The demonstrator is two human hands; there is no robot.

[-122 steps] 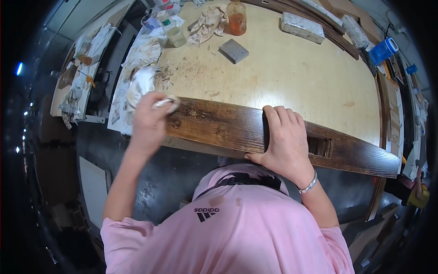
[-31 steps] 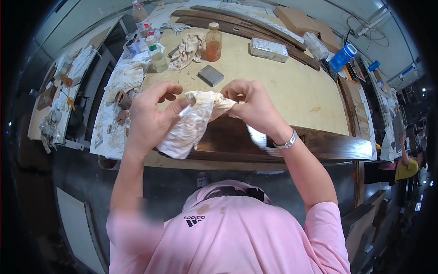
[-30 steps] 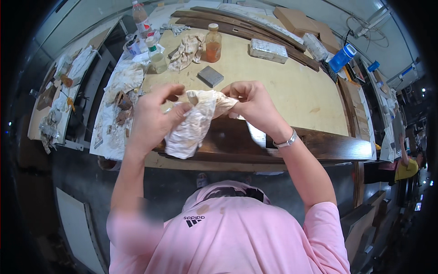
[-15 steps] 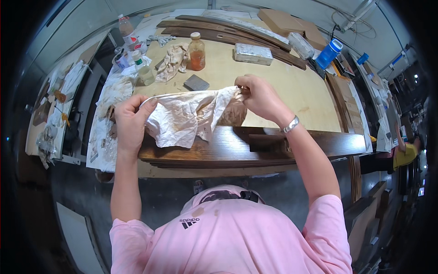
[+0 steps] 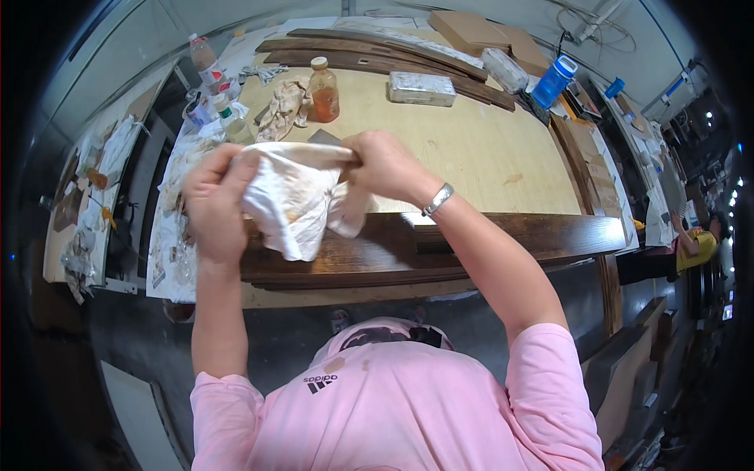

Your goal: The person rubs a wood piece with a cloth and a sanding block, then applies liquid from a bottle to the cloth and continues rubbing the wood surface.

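Note:
A stained white rag hangs between my two hands above the bench. My left hand pinches its left end, and my right hand grips the upper right corner, with those fingertips partly hidden by the cloth. Below the rag lies a dark brown, glossy wooden board along the bench's near edge, stacked on more boards. Partly covered behind the rag is a grey block. Beyond it stand a glass bottle of orange-brown liquid and a crumpled, stained rag.
On the pale worktop lie a whitish wrapped block and long dark wood strips at the back. A blue bottle stands far right. Several bottles crowd the left, including a clear plastic one. Another person is at far right.
My right hand has moved left toward my left hand, so the rag that was stretched wide now sags and bunches between them. The view has shifted slightly.

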